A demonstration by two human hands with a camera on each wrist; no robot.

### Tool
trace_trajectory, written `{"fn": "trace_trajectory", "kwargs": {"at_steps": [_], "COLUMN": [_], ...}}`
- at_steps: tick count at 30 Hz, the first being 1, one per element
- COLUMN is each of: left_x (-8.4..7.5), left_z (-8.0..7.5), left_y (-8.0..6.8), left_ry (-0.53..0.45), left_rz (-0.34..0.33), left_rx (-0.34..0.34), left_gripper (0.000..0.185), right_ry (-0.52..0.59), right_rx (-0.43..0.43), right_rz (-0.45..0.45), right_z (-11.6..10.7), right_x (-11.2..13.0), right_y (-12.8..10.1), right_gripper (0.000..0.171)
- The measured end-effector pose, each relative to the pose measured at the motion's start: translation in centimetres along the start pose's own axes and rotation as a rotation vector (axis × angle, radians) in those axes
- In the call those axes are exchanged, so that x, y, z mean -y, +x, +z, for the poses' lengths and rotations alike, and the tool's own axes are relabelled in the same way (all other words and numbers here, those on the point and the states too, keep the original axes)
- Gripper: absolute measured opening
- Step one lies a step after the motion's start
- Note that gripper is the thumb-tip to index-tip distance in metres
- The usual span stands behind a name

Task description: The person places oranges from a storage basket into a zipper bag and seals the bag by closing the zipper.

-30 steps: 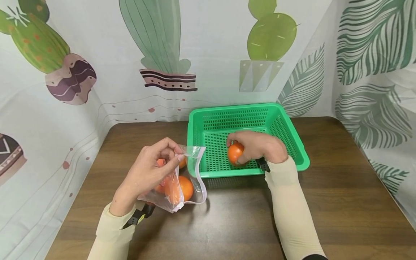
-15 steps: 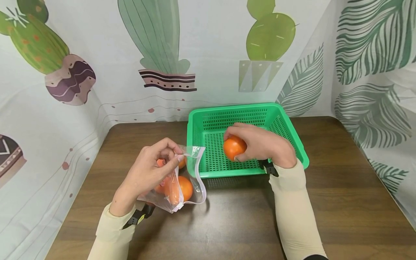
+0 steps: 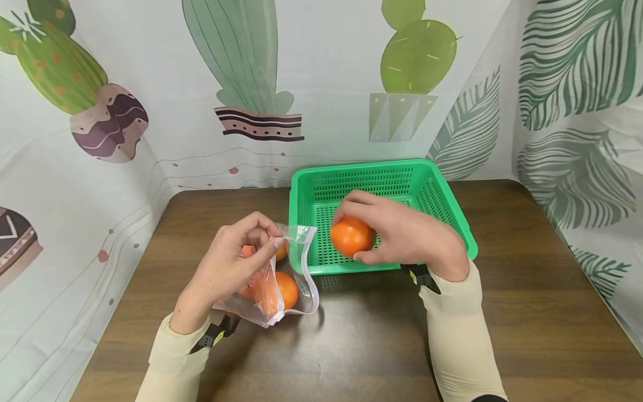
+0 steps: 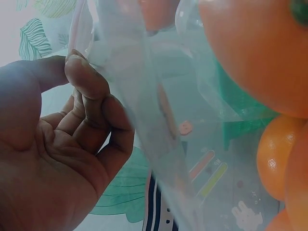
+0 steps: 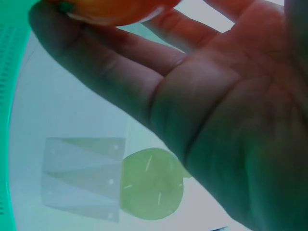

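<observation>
My left hand (image 3: 232, 262) pinches the edge of a clear zip bag (image 3: 310, 279) between thumb and fingertips, and the bag's mouth gapes toward the right. Inside the bag lie several orange fruits, one orange (image 3: 288, 290) showing near the opening. In the left wrist view the thumb and index finger meet at the bag's edge (image 4: 83, 33). Over the green basket (image 3: 361, 269) my right hand (image 3: 407, 234) grips another orange (image 3: 351, 237), fingers behind it and thumb in front. The right wrist view shows the held orange (image 5: 115, 10) with a small green stem end against the fingers.
The green basket stands at the back of the brown wooden table (image 3: 351, 346), close to the patterned cloth backdrop (image 3: 331, 67). Its left rim is right beside the bag's mouth. The table's front stretches toward me between the two forearms.
My right hand has lifted the orange from the basket floor and carried it left toward the bag. The left hand and the bag have stayed nearly still.
</observation>
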State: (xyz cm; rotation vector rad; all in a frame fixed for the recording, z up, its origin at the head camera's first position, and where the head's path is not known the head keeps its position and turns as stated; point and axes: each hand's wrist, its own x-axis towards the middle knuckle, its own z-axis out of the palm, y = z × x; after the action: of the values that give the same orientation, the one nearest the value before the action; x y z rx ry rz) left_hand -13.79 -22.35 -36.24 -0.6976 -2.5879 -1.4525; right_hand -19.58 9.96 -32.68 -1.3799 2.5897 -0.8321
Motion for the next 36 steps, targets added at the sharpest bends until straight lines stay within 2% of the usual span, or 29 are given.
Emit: {"fn": "trace_trajectory", "kwargs": {"at_steps": [10,19,28,36], "left_x": [0.1,0.1,0.1,0.0], "left_z": [0.0,-0.1,0.1,-0.1], "left_y": [-0.1,0.0,0.0,0.0], "left_ry": [0.008,0.000,-0.008,0.022], "left_rz": [0.009,0.030,0.025,0.034], "left_rx": [-0.022,-0.044,-0.051,-0.063], "left_gripper": [0.014,0.015,0.012,0.012], "right_ry": [-0.003,0.004,0.012,0.011], "right_rx": [-0.036,-0.022,0.040,0.059], "right_rz": [-0.137,-0.201,-0.232,-0.268], "right_z": [0.6,1.4,2.7,4.0], "right_x": [1.6,2.5,3.2,3.5], "right_y": [0.5,0.9,1.9,2.8], "right_gripper": [0.049,0.052,0.055,0.053]}}
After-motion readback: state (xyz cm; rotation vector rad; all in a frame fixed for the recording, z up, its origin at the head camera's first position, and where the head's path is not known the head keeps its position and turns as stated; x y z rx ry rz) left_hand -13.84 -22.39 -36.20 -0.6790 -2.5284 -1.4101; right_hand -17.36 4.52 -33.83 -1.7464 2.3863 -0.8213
